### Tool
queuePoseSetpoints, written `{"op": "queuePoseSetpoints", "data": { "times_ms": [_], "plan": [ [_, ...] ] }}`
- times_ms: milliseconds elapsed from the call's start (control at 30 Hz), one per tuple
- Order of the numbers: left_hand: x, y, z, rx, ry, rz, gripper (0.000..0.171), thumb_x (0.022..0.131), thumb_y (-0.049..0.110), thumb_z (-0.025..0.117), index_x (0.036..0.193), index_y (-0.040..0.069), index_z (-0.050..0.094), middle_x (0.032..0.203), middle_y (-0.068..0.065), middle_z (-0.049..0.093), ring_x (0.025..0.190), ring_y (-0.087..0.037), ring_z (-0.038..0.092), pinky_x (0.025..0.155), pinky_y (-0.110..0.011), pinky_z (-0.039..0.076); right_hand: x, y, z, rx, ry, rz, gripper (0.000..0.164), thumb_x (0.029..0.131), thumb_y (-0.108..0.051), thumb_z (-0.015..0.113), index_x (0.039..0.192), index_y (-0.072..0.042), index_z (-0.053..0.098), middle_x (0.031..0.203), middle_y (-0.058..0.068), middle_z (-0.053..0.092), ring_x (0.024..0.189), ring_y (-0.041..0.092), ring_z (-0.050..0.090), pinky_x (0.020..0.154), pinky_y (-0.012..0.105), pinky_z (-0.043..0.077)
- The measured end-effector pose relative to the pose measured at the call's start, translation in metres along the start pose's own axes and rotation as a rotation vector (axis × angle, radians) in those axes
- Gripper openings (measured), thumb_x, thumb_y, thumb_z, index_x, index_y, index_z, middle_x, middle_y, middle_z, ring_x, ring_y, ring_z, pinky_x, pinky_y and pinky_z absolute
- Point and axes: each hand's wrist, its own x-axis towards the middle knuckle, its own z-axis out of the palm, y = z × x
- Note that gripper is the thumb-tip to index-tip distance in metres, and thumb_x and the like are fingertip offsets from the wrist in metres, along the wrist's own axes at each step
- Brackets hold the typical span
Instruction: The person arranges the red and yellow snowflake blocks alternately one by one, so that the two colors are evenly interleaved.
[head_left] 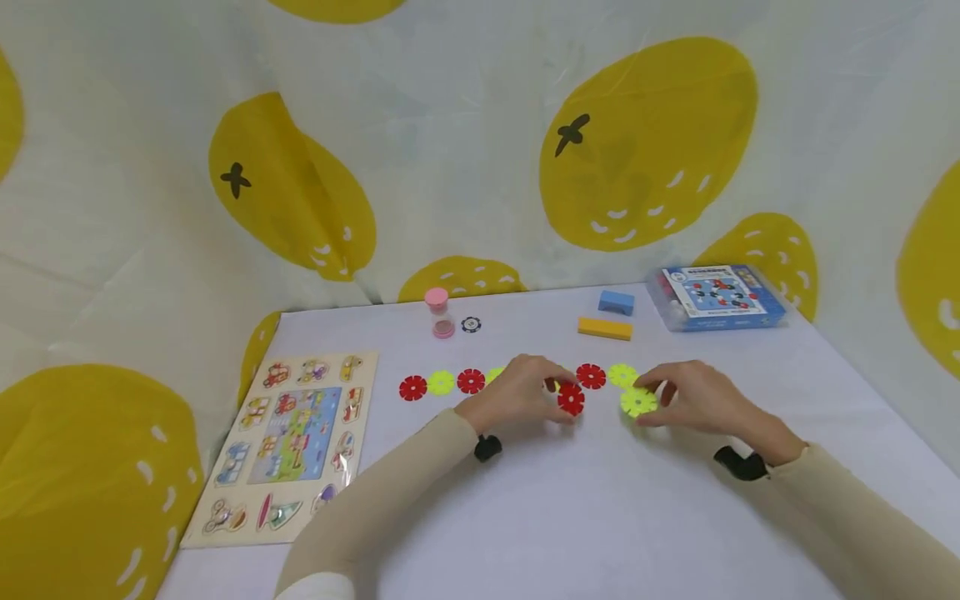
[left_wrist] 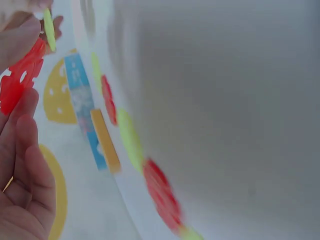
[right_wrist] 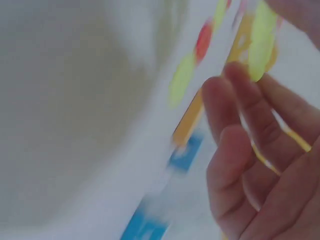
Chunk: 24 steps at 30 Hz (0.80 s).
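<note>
My left hand (head_left: 521,392) pinches a red notched plastic disc (head_left: 571,399) between thumb and fingertips; the left wrist view shows this red disc (left_wrist: 21,80) close up. A lime-yellow disc (head_left: 638,402) of the same kind is pinched by my right hand (head_left: 697,397), and it shows edge-on in the right wrist view. Behind both hands, red and yellow discs alternate in a row on the table. The row runs from a red disc (head_left: 412,387) at its left end to a yellow disc (head_left: 622,375) at its right end. My left hand hides part of the row's middle.
A wooden picture puzzle board (head_left: 360,433) lies at the left. At the back stand a pink sand timer (head_left: 437,302), a poker chip (head_left: 471,324), a blue block (head_left: 617,302), a yellow block (head_left: 604,328) and a boxed set (head_left: 716,297). A fruit-patterned cloth (head_left: 465,167) hangs behind the table.
</note>
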Motion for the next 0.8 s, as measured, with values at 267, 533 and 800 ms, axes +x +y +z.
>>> {"op": "queuePoseSetpoints", "data": {
  "times_ms": [267,533,800],
  "plan": [
    [0.101,0.021,0.033,-0.001,-0.027,-0.014,0.046,0.072,0.042,0.080,0.114,0.030,0.067,0.098,0.017,0.064,0.087,0.000,0.054,0.070,-0.012,0.045,0.012,0.080,-0.027,0.042,-0.004,0.091,0.057,0.065,-0.053,0.080,0.109,-0.018,0.069,0.097,-0.002,0.069,0.079,0.015,0.056,0.060,0.021,0.045],
    [0.144,0.029,0.065,0.117,-0.051,-0.103,0.050,0.069,0.046,0.081,0.115,0.032,0.067,0.100,0.019,0.061,0.092,-0.001,0.049,0.076,-0.014,0.042,0.022,0.113,-0.027,0.071,-0.071,0.116,0.056,0.067,-0.050,0.080,0.112,-0.018,0.069,0.098,-0.003,0.070,0.084,0.016,0.057,0.065,0.022,0.048],
    [0.156,0.036,0.071,0.229,-0.086,-0.170,0.048,0.069,0.050,0.078,0.114,0.038,0.067,0.106,0.019,0.061,0.097,-0.001,0.046,0.081,-0.019,0.043,0.022,0.126,-0.022,0.046,-0.078,0.150,0.060,0.067,-0.050,0.080,0.117,-0.020,0.067,0.098,-0.002,0.065,0.085,0.017,0.055,0.068,0.024,0.047]
  ]
}}
